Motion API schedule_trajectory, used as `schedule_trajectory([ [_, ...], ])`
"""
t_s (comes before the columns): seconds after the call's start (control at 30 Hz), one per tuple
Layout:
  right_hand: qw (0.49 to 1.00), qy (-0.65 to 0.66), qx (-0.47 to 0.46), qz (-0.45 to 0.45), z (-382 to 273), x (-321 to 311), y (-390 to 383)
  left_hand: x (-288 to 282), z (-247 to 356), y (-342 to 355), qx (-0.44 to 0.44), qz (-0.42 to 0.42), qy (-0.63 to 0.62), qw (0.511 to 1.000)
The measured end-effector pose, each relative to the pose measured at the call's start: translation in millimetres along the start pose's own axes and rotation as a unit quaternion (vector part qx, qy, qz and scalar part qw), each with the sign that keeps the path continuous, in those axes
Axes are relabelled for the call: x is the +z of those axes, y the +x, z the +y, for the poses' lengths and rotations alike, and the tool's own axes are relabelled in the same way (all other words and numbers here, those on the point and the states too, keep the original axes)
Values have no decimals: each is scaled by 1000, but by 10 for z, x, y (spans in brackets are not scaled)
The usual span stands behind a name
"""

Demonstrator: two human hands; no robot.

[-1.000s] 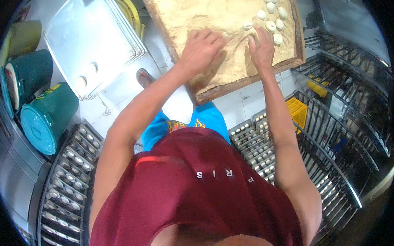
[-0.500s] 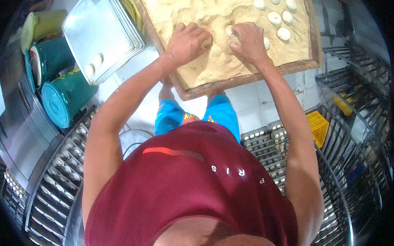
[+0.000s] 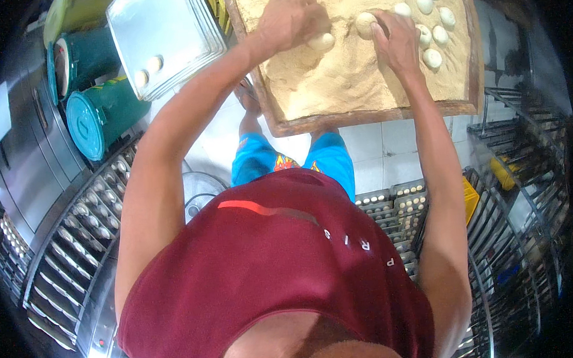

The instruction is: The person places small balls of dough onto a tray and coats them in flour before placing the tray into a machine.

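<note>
Both hands are working in the wooden tray of tan crumb coating [image 3: 353, 86] up at 12 o'clock: the left hand [image 3: 292, 17] curls loosely over a pale oval dough piece [image 3: 322, 42] lying just at its 5 o'clock. The right hand [image 3: 397, 38] cups a second pale dough ball [image 3: 364, 23] at its 10 o'clock. More coated pieces [image 3: 435, 28] cluster toward 1 o'clock, steel trays [image 3: 165, 37] and green lidded bins [image 3: 101, 116] sit at 10 o'clock, wire racks [image 3: 522, 168] at 3.

A wooden tray [image 3: 373, 116] of crumbs lies ahead, dough balls [image 3: 430, 37] clustered at its right; left of it sits a metal tray stack [image 3: 165, 31], two dough pieces [image 3: 147, 71] on top, with drums [image 3: 101, 113] further left and racks [image 3: 78, 239] below
</note>
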State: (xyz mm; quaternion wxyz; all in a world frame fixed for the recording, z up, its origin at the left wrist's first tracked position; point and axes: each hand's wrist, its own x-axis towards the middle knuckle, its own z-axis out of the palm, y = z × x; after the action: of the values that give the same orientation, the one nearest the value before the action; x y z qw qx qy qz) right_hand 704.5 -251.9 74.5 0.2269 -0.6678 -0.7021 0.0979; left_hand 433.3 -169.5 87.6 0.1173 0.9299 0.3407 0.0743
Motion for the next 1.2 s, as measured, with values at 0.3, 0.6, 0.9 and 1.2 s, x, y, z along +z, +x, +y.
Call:
schedule_trajectory([
  [0.3, 999, -28, 22, -2, -220, 220, -110, 186, 253, -164, -43, -78, -95, 991],
  [0.6, 930, 243, 274, 25, -1009, 42, 88, -283, -182, -791, -133, 78, -292, 944],
  [0.9, 913, 325, 139, -205, -3286, 1679, 789, -234, -2279, -2429, -395, 37, -141, 907],
  [1.2, 922, 204, 81, -319, -3394, 2635, 1106, -263, -2709, -2981, -326, 14, -101, 940],
])
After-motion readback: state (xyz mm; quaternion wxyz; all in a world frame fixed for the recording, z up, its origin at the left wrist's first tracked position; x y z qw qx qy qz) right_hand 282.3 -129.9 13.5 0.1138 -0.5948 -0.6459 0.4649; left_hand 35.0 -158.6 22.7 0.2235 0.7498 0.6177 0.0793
